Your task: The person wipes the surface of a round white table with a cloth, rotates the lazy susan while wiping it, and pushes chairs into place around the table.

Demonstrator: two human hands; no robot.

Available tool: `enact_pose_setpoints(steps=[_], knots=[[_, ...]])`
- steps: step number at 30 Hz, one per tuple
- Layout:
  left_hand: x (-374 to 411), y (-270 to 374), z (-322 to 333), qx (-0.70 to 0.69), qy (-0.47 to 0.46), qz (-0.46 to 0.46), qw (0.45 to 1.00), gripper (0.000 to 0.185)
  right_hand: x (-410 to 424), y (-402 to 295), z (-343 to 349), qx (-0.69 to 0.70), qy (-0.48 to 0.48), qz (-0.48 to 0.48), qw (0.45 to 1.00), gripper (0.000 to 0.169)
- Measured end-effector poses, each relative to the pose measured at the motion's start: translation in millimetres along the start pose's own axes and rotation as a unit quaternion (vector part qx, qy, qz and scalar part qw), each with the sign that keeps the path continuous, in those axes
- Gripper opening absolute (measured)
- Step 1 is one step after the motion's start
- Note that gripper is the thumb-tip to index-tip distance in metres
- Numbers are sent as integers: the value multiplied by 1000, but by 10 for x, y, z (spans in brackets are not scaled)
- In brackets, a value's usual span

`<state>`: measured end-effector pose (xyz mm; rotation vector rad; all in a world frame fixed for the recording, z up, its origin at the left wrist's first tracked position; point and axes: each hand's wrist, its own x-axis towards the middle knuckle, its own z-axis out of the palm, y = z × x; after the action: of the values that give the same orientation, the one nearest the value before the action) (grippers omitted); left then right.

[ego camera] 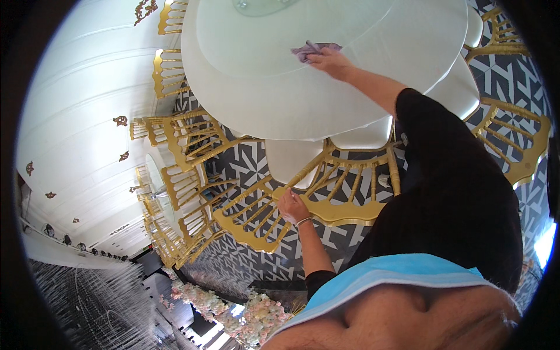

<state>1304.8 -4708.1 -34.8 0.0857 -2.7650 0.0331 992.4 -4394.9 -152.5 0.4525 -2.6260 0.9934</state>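
Observation:
On the glossy white round table (280, 105), my right hand (331, 62) presses a crumpled purple-grey cloth (316, 50) against the top, with the arm stretched far forward. My left hand (292, 205), with a bracelet at the wrist, is closed on the top rail corner of a gold spindle-back chair (345, 211). That chair stands at the near edge of the table, beside another gold chair (247, 234). A round glass piece (262, 5) lies near the middle of the table, partly cut off by the picture's rim.
More gold chairs with white seats ring the table, such as one at the right (520, 144). Several chairs crowd a second round table (157, 183) at the left, near a white panelled wall (96, 87). Pale flowers (258, 319) stand behind. The floor is patterned dark and white.

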Motion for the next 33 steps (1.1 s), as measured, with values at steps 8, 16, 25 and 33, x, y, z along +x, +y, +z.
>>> enact_pose_setpoints(steps=[8, 16, 25, 33], knots=[[-1, 25, -48, -19, 9, -25, 999, 17, -708, 1623, -1221, -260, 60, 115, 957, 33], [25, 56, -44, -40, 4, -34, 999, 14, -1351, 2067, -1075, -411, -10, 361, 837, 35], [-39, -20, 14, -7, 22, -15, 1000, 16, -1607, -938, 169, -47, -65, -172, 982, 13], [-51, -43, 9, -12, 21, -2, 1000, 17, -1831, 436, -868, -173, 58, -191, 964, 26]])
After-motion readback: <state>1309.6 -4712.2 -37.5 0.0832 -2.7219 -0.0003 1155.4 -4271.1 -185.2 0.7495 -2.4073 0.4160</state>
